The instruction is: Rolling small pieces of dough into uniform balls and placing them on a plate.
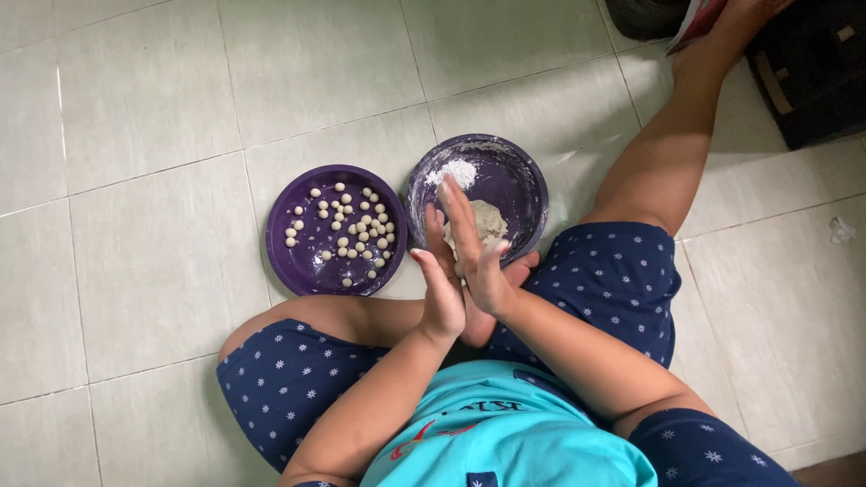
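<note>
Your left hand and right hand are pressed palm to palm, the right one lying over the left. Just beyond your fingertips sits a bowl; in it a lump of dough lies on the near side and a heap of flour on the far left side. To the left of your hands, touching that bowl, is a plate with many small dough balls scattered on it. Both stand on the tiled floor between your legs. A scrap of paper lies on the floor far to the right.
</note>
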